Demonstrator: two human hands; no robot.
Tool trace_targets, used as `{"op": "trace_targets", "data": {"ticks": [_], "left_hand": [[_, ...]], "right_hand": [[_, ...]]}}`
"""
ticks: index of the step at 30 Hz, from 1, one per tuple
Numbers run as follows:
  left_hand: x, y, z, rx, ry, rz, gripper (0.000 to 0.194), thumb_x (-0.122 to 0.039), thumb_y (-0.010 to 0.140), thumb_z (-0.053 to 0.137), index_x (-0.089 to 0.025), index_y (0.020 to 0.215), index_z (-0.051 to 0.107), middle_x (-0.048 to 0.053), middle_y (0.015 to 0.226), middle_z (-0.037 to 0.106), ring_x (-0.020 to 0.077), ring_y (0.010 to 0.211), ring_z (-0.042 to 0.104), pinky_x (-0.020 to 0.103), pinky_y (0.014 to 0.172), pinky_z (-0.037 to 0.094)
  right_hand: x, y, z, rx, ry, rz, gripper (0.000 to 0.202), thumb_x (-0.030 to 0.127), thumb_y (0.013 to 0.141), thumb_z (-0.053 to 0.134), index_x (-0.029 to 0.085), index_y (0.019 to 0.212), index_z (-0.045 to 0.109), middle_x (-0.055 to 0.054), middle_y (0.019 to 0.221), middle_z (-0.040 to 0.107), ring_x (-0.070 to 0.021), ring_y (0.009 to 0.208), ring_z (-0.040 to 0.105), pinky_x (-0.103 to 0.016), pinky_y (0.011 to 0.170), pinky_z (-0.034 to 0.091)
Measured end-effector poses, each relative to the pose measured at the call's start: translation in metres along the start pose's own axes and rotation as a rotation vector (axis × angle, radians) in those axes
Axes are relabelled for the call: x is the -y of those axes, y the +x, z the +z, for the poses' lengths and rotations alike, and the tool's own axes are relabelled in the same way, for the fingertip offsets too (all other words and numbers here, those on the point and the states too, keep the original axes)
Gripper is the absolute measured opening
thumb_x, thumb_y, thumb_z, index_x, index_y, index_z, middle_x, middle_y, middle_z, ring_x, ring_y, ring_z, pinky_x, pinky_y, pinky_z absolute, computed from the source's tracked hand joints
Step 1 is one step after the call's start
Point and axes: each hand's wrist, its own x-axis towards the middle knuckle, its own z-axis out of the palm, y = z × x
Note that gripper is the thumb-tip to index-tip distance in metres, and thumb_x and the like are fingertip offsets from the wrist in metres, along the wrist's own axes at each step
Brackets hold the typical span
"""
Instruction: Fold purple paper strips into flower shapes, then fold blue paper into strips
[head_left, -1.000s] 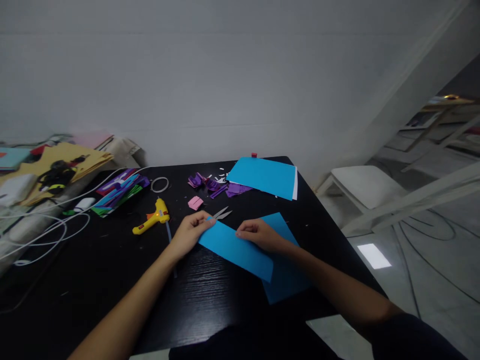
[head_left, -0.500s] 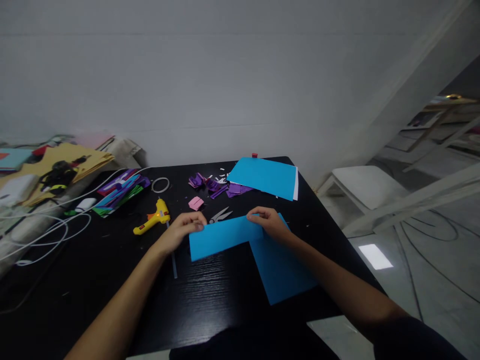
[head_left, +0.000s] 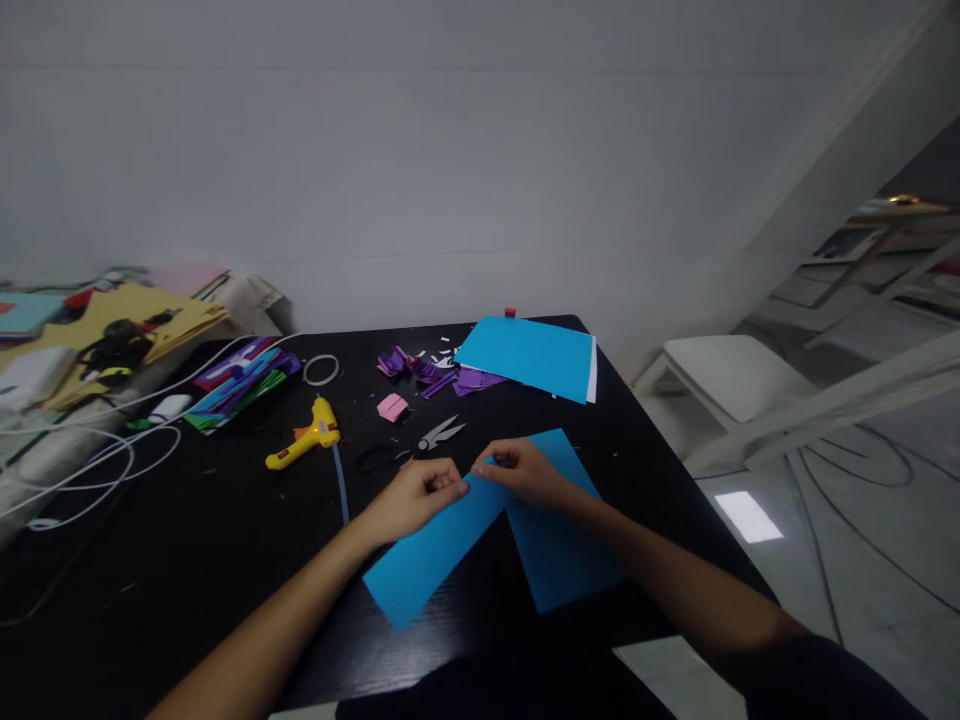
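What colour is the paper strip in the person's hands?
Blue. The paper strip shows best in the head view, the only one given.

Matt paper strip [head_left: 429, 566], glossy tabletop [head_left: 240, 500], metal scissor blades [head_left: 448, 429]

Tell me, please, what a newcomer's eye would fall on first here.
Probably the bright blue paper strip, its upper end in the right hand, the left hand at its edge. Next, perhaps, the yellow glue gun on the dark table, left of the hands.

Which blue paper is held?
The narrow strip, pinched in the right hand; the wider near sheet and far sheet lie on the table.
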Motion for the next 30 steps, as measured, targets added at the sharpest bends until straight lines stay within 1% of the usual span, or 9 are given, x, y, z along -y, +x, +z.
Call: {"op": "trace_targets", "data": {"ticks": [3,6,9,13,17,19,23,26,30], "left_hand": [[0.002,0.000,-0.004,-0.057,-0.014,-0.007,0.038,-0.050,0.091,0.064,-0.018,0.071,0.058,-0.005,0.058,0.044,0.0113,0.057,0.039,0.023,0.054,0.029],[0.003,0.000,-0.007,-0.087,-0.042,-0.009,0.039,-0.051,0.090,0.064,-0.018,0.070,0.056,-0.005,0.059,0.044,0.0114,0.057,0.039,0.023,0.054,0.030],[0.003,0.000,-0.005,-0.093,-0.052,0.001,0.039,-0.051,0.089,0.065,-0.018,0.070,0.056,-0.004,0.060,0.043,0.0114,0.057,0.038,0.024,0.054,0.030],[0.002,0.000,0.000,-0.074,-0.047,-0.015,0.039,-0.052,0.090,0.064,-0.017,0.072,0.057,-0.005,0.059,0.044,0.0108,0.056,0.038,0.024,0.053,0.029],[0.001,0.001,0.001,-0.069,-0.011,-0.012,0.040,-0.052,0.090,0.063,-0.016,0.073,0.059,-0.004,0.060,0.046,0.0108,0.057,0.040,0.023,0.054,0.030],[0.001,0.001,-0.001,-0.080,0.020,0.002,0.041,-0.053,0.090,0.062,-0.016,0.072,0.058,-0.004,0.061,0.047,0.0110,0.058,0.041,0.023,0.055,0.031],[0.001,0.001,-0.010,-0.114,0.054,0.036,0.045,-0.053,0.095,0.055,-0.017,0.068,0.053,-0.004,0.062,0.047,0.0113,0.060,0.044,0.023,0.058,0.035],[0.004,0.001,-0.018,-0.125,0.015,0.015,0.045,-0.054,0.097,0.051,-0.018,0.071,0.054,-0.003,0.062,0.054,0.0119,0.058,0.051,0.023,0.058,0.040],[0.007,0.002,-0.024,-0.190,-0.008,-0.034,0.045,-0.057,0.096,0.052,-0.018,0.073,0.057,-0.001,0.064,0.062,0.0123,0.055,0.056,0.023,0.053,0.043]], "right_hand": [[0.003,0.004,-0.009,-0.061,0.115,0.064,0.028,0.045,0.080,0.075,0.018,0.079,0.073,-0.002,0.071,0.067,-0.0163,0.066,0.060,-0.030,0.063,0.047],[0.004,0.006,-0.014,-0.110,0.171,0.065,0.031,0.049,0.081,0.074,0.018,0.080,0.071,-0.004,0.077,0.069,-0.0180,0.071,0.063,-0.031,0.067,0.050],[0.001,0.006,-0.009,-0.100,0.177,0.040,0.033,0.048,0.078,0.077,0.019,0.091,0.069,-0.004,0.088,0.069,-0.0195,0.082,0.066,-0.032,0.072,0.052],[-0.002,0.005,0.001,-0.131,0.196,0.045,0.046,0.043,0.071,0.085,0.021,0.106,0.066,-0.004,0.095,0.068,-0.0203,0.089,0.067,-0.032,0.077,0.052],[-0.002,0.005,0.001,-0.029,0.195,0.063,0.035,0.046,0.073,0.083,0.018,0.090,0.070,-0.003,0.083,0.069,-0.0192,0.080,0.067,-0.033,0.073,0.052],[-0.001,0.006,-0.003,-0.022,0.208,0.069,0.032,0.046,0.073,0.082,0.018,0.083,0.070,-0.002,0.078,0.069,-0.0180,0.075,0.066,-0.032,0.071,0.051],[-0.001,0.013,-0.025,-0.250,0.278,0.084,0.033,0.046,0.066,0.086,0.019,0.078,0.071,0.000,0.073,0.069,-0.0173,0.070,0.064,-0.031,0.069,0.051],[-0.003,0.018,-0.046,-0.417,0.354,0.112,0.036,0.048,0.065,0.086,0.020,0.083,0.073,-0.001,0.077,0.071,-0.0198,0.074,0.066,-0.033,0.071,0.054],[-0.009,0.021,-0.057,-0.515,0.434,0.103,0.040,0.049,0.063,0.089,0.020,0.086,0.073,-0.003,0.080,0.073,-0.0228,0.081,0.068,-0.034,0.075,0.057]]}}
